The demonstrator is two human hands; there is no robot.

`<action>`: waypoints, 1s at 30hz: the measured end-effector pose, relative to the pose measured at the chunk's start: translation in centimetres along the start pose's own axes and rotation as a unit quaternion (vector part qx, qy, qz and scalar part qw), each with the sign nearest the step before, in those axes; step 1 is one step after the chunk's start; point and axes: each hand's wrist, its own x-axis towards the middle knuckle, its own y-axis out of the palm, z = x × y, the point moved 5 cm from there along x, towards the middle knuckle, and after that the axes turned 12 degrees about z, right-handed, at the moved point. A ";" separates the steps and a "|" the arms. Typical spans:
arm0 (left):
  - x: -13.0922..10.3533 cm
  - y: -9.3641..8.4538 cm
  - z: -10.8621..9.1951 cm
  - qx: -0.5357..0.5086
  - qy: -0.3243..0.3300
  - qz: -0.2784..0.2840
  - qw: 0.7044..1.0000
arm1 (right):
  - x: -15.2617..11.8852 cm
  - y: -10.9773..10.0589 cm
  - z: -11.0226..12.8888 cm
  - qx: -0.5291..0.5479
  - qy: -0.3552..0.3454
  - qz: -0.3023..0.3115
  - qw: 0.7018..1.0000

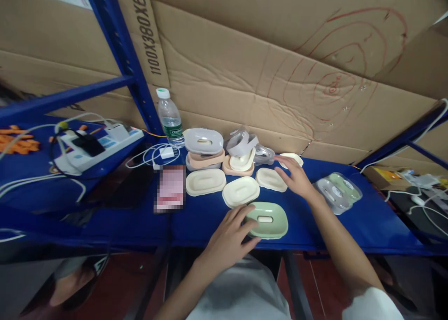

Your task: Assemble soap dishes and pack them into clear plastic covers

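Note:
Near the table's front edge lies a green oval dish (276, 219) with a slot in its middle. My left hand (231, 233) is at its left side, fingers spread and touching or just over the rim; nothing is seen gripped. My right hand (294, 175) reaches over the table beside a beige oval piece (271, 179), its fingers apart and near a clear plastic piece (263, 154). Two more pale oval pieces lie to the left, a cream one (241, 192) and a beige one (206, 182). Behind them are stacked grey (204, 140) and peach dishes (239, 167).
A water bottle (170, 119) stands at the back left, with a white charger and cable (167, 152) and a blurred pink item (170, 188) nearby. Packed dishes (338, 192) lie at the right. A power strip (98, 147) is on the far left; cardboard walls the back.

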 end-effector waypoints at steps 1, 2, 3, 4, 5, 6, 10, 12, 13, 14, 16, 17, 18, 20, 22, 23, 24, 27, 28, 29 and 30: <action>0.0 0.0 0.0 0.002 -0.002 0.000 1.000 | 1.9 0.7 -1.1 -0.003 0.011 -0.007 1.000; -0.1 0.1 0.0 0.003 -0.004 0.002 1.000 | 3.5 1.6 -2.0 -0.004 0.022 -0.014 1.000; -0.1 0.1 0.0 0.004 -0.007 0.003 1.000 | 4.8 2.5 -2.7 -0.004 0.032 -0.018 0.999; -0.1 0.1 0.0 0.003 -0.010 0.005 1.000 | 5.7 3.4 -3.3 -0.003 0.042 -0.020 0.999; -0.1 0.1 0.0 0.001 -0.012 0.006 1.000 | 6.3 4.2 -3.8 0.000 0.051 -0.022 0.998; -0.1 0.1 0.0 -0.001 -0.014 0.007 1.000 | 6.6 4.8 -4.2 0.003 0.058 -0.024 0.998; -0.1 0.2 0.2 -0.004 -0.019 0.017 1.000 | 6.5 4.6 -5.3 0.022 0.079 -0.041 0.996; -0.1 0.4 0.2 -0.003 -0.019 0.021 1.000 | 6.2 3.4 -5.7 0.026 0.085 -0.054 0.995; 0.0 0.4 0.3 -0.003 -0.019 0.022 1.000 | 6.0 2.7 -5.9 0.026 0.087 -0.061 0.994; 0.0 0.4 0.3 -0.003 -0.018 0.023 1.000 | 5.7 2.0 -6.0 0.024 0.088 -0.068 0.993; 0.0 0.4 0.3 -0.004 -0.015 0.023 1.000 | 4.8 0.6 -6.0 0.020 0.089 -0.082 0.992; 0.0 0.4 0.2 -0.004 -0.011 0.023 1.000 | 4.1 -0.1 -5.9 0.017 0.091 -0.088 0.992; 0.0 0.3 0.2 -0.005 -0.008 0.023 1.000 | 3.1 -0.6 -5.7 0.014 0.092 -0.095 0.991; 0.0 0.2 0.1 -0.006 -0.004 0.022 1.000 | 0.4 -1.6 -4.7 0.005 0.094 -0.123 0.988; 0.0 0.2 0.2 -0.012 -0.005 0.021 1.000 | -3.5 -2.1 -2.8 -0.007 0.094 -0.157 0.983; 0.0 0.2 0.3 -0.017 -0.009 0.022 1.000 | -5.7 -2.1 -1.5 -0.010 0.093 -0.168 0.981; 0.0 0.2 0.4 -0.026 -0.015 0.022 0.999 | -7.8 -1.7 -0.1 -0.006 0.094 -0.166 0.982; -0.1 0.5 1.1 -0.067 -0.047 0.024 0.996 | -13.5 0.5 4.4 0.025 0.100 -0.176 0.979; -0.1 0.6 1.3 -0.083 -0.058 0.025 0.995 | -14.9 1.3 5.7 0.033 0.095 -0.189 0.977; -0.1 0.7 1.5 -0.100 -0.066 0.027 0.992 | -15.9 2.1 6.8 0.039 0.085 -0.196 0.976; -0.1 0.7 1.6 -0.114 -0.072 0.029 0.990 | -16.5 2.9 7.7 0.045 0.072 -0.198 0.977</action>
